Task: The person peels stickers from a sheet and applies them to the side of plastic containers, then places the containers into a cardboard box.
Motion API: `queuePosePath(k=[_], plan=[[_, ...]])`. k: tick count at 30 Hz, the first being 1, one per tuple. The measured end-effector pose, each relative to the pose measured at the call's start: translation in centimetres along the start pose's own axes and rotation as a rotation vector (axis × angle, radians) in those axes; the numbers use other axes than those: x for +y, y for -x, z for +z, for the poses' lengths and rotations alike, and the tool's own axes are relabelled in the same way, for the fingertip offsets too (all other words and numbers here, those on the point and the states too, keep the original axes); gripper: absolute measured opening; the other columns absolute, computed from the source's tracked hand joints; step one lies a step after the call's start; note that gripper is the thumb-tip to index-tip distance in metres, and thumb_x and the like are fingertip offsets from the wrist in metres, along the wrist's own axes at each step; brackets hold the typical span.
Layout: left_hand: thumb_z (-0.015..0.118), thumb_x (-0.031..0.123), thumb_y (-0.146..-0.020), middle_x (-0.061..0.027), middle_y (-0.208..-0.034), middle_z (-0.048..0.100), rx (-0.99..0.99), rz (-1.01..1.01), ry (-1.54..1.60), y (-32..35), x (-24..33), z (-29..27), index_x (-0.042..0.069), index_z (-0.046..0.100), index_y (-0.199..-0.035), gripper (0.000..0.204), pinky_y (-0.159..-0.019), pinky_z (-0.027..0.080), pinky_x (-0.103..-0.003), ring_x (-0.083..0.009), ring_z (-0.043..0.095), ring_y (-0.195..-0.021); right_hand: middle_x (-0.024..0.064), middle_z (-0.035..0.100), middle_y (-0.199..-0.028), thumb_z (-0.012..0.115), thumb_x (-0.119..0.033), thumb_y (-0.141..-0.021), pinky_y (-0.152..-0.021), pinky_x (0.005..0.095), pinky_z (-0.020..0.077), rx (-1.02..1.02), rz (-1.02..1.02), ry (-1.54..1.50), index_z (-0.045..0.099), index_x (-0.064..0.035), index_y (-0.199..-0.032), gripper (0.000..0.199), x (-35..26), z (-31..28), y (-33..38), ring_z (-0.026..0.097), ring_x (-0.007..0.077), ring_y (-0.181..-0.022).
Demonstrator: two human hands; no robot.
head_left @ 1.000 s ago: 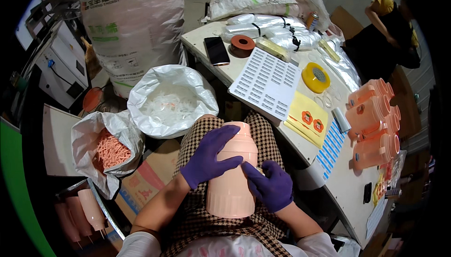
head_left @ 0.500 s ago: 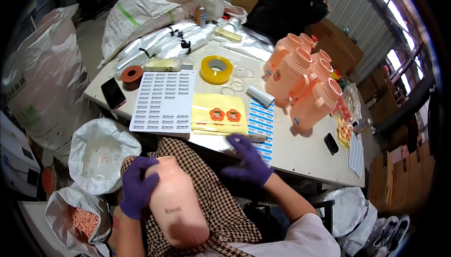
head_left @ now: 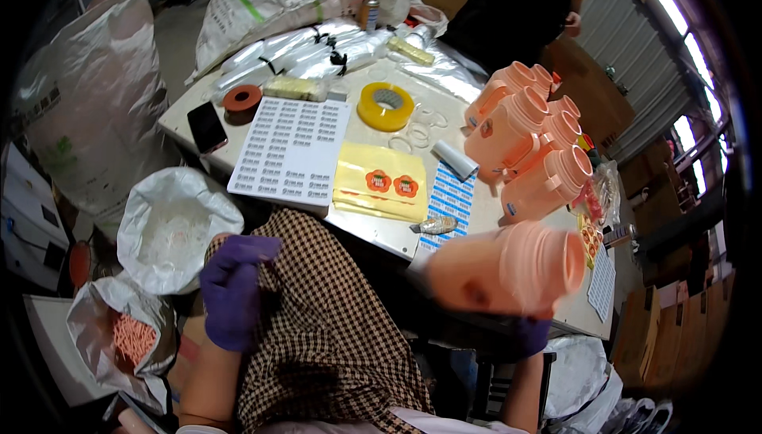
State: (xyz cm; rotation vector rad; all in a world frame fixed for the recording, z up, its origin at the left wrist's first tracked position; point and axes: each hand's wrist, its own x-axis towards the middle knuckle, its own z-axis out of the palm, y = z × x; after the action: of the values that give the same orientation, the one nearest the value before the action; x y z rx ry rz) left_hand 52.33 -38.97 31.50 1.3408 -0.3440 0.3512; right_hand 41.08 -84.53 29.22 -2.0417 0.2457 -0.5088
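Holding 1 jug [head_left: 496, 271], contents unclear, while 1 bag [head_left: 94, 321] contains sticks [head_left: 133, 339].

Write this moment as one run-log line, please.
left hand: nothing visible held, near thigh | right hand: holds pink jug, tilted, blurred | table: other pink jugs, yellow tape roll

The purple-gloved right hand [head_left: 532, 336] grips a peach plastic jug [head_left: 480, 271], tipped sideways with its threaded mouth rightward, before the white table [head_left: 454, 136]; the purple-gloved left hand [head_left: 232, 299], half-curled, is near the brown-and-black checked apron [head_left: 333, 331]
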Motion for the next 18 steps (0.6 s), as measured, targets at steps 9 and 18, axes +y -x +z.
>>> queuePosePath(k=[9,18], plan=[[0.055,0.013,-0.101,-0.0098,-0.099,0.071,0.586,-0.269,-0.53,15.7,-3.9,-20.4,-0.001,0.071,-0.101,0.021,-0.085,0.051,-0.035,-0.0203,0.066,-0.093,0.0026,0.065,-0.091,0.079,-0.007,-0.081,-0.067,0.0292,0.048,0.4,0.019,-0.14,0.063,-0.0048,-0.1,0.025,9.8,1.7,-17.0,0.056,0.011,-0.073],[0.061,0.017,-0.094,-0.0104,-0.101,0.071,1.286,-0.627,-1.274,52.0,4.9,-28.6,-0.001,0.067,-0.111,0.025,-0.078,0.054,-0.034,-0.0164,0.067,-0.088,0.0055,0.063,-0.101,0.074,-0.009,-0.081,-0.075,0.0347,0.0486,-0.054,-0.781,0.332,0.063,-0.007,-0.107,0.028,-1.9,20.3,-10.2,0.058,0.0183,-0.085]])
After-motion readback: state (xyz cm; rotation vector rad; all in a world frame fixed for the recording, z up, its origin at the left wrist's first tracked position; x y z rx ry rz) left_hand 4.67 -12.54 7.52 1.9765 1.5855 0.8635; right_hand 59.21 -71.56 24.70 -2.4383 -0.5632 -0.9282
